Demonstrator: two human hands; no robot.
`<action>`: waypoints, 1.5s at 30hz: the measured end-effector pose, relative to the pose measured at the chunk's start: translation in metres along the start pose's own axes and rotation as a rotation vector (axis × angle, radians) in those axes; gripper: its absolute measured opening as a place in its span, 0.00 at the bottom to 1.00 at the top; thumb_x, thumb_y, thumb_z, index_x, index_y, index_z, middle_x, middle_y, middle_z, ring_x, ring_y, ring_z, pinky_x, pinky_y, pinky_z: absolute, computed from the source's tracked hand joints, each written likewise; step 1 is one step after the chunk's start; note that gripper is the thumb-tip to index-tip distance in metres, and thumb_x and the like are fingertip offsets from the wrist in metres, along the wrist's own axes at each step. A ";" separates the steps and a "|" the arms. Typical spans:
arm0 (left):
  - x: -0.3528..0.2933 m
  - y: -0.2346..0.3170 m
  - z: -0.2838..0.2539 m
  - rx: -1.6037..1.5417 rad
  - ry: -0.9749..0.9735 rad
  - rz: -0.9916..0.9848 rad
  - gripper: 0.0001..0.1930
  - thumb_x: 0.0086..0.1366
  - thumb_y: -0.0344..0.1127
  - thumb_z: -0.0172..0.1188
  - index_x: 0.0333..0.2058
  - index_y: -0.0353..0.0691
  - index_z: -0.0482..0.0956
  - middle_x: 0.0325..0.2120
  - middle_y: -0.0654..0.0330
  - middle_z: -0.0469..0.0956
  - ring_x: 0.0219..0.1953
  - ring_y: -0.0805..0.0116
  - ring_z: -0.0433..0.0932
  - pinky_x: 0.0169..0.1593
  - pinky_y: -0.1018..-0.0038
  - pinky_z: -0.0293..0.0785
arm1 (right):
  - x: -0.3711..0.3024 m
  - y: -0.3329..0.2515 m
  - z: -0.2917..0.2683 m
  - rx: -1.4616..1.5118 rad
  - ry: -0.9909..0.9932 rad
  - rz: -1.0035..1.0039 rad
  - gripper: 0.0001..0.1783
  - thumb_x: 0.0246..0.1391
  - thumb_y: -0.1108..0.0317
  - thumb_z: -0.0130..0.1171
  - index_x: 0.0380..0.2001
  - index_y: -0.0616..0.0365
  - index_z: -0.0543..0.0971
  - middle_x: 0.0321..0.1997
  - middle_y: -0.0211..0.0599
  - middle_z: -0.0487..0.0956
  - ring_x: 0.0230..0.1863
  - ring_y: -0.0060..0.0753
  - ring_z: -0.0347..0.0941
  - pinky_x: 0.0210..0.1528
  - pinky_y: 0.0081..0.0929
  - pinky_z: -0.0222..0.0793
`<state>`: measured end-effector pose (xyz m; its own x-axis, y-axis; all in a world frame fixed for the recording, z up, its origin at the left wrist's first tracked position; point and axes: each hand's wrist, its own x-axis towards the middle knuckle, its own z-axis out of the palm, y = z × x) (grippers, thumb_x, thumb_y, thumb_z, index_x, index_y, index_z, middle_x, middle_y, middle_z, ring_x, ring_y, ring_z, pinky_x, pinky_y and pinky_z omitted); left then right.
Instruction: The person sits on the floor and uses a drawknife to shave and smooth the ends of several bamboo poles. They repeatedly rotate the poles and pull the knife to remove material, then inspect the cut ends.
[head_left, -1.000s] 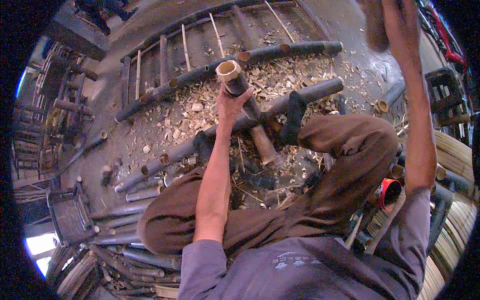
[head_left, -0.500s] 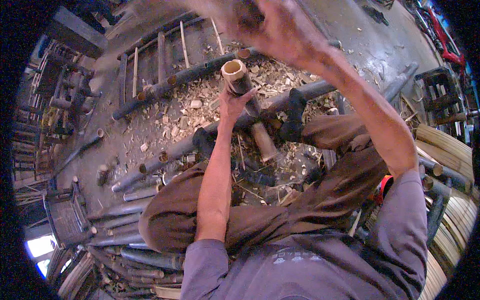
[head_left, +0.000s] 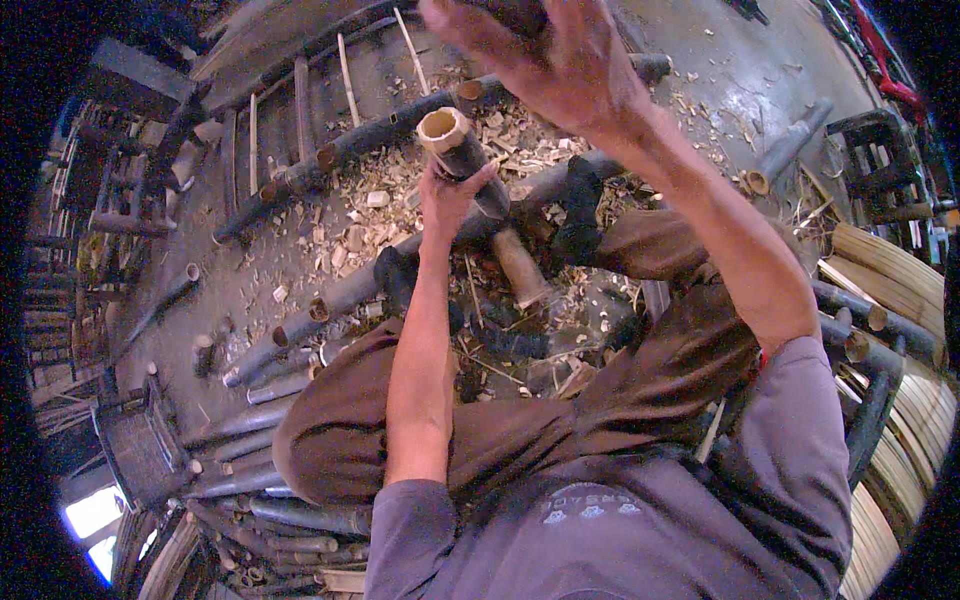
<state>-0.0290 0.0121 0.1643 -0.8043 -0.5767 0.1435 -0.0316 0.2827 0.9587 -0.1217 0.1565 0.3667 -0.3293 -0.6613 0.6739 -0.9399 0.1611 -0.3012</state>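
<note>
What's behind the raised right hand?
A dark bamboo pole shows on either side of the right hand, with pale wood chips to its lower left. The stretch directly behind the hand is covered.

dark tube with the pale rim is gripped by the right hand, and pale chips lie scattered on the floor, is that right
Not quite: the head view shows the left hand, not the right, gripping the dark tube with the pale rim. The pale chips do lie scattered on the floor.
</note>
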 end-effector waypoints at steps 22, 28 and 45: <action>0.001 -0.027 0.009 -0.105 -0.076 -0.057 0.24 0.46 0.35 0.73 0.41 0.37 0.75 0.35 0.60 0.80 0.38 0.71 0.77 0.43 0.72 0.73 | -0.044 0.004 0.020 0.296 0.211 0.125 0.43 0.47 0.48 0.61 0.62 0.49 0.57 0.36 0.55 0.78 0.37 0.60 0.75 0.36 0.52 0.71; -0.003 -0.015 0.001 -0.106 -0.041 0.048 0.24 0.47 0.34 0.72 0.43 0.35 0.73 0.36 0.59 0.79 0.38 0.71 0.77 0.42 0.72 0.74 | -0.046 -0.001 0.010 0.199 -0.217 0.323 0.43 0.45 0.51 0.63 0.63 0.48 0.57 0.36 0.56 0.78 0.38 0.58 0.76 0.40 0.45 0.72; -0.005 -0.006 0.006 -0.217 -0.046 0.083 0.23 0.49 0.28 0.69 0.44 0.36 0.73 0.39 0.60 0.79 0.40 0.72 0.77 0.45 0.73 0.73 | -0.073 -0.004 0.018 0.251 -0.086 0.330 0.43 0.49 0.52 0.60 0.64 0.47 0.52 0.37 0.57 0.78 0.39 0.61 0.74 0.40 0.47 0.71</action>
<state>-0.0280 0.0182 0.1564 -0.8251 -0.5214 0.2177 0.1602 0.1536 0.9751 -0.0928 0.1905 0.3064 -0.5903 -0.6648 0.4577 -0.7303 0.1983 -0.6538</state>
